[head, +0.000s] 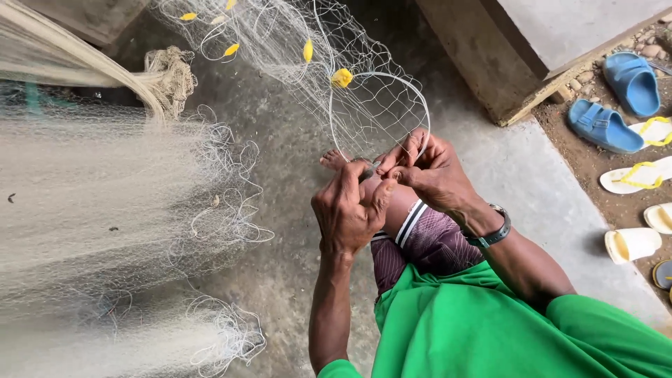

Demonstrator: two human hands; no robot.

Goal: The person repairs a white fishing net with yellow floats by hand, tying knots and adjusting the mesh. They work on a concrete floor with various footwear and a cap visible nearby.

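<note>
We work a fishing net (105,189) on the concrete floor (532,189).
The net spreads wide to our left, its yellow floats (341,78) up ahead; our left hand (348,210) curls, fingers pressed together, gripping the mesh, while our right hand (428,171) pinches a thin white line (392,75).

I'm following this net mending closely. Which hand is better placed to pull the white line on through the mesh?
Probably the right hand: its fingers already pinch the white line at the fishing net. The left hand sits lower, gripping a small tool.
</note>
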